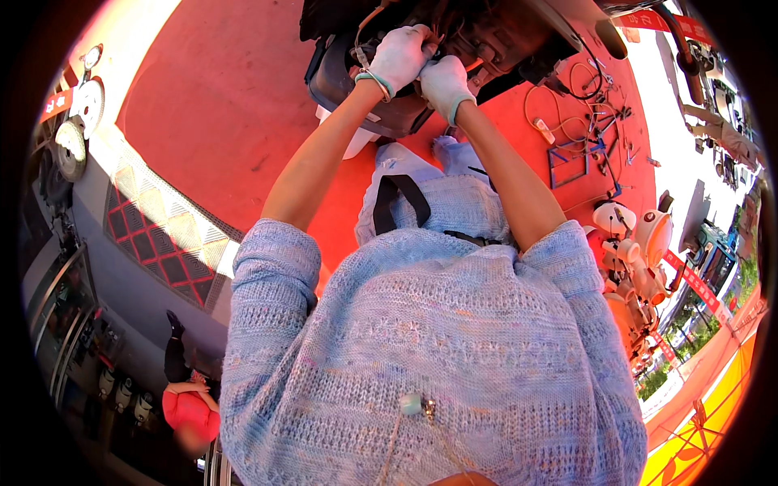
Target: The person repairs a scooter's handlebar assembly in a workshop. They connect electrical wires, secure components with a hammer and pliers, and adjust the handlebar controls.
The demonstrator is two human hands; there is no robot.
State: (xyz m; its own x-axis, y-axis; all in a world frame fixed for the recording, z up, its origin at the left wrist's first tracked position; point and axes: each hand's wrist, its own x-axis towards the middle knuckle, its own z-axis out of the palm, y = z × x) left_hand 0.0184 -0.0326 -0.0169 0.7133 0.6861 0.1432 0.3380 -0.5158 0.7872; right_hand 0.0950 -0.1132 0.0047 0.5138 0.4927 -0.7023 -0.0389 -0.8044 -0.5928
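Observation:
My left hand [397,58] and my right hand [444,85], both in white knit gloves, meet inside the dark, opened machinery [506,40] at the top of the head view. Both are closed, fingertips close together, on something too hidden to name. A pale cable [361,44] runs by my left hand. An orange lead [485,58] lies to the right of my right hand. A grey plastic housing [332,81] curves beneath and left of my hands.
The red floor [194,89] has a tangle of hoses and tools [583,146] at right, beside white and orange scooters [636,251]. Wheels [71,150] and a grid mat [158,243] are at left. A person in red [182,405] is at lower left.

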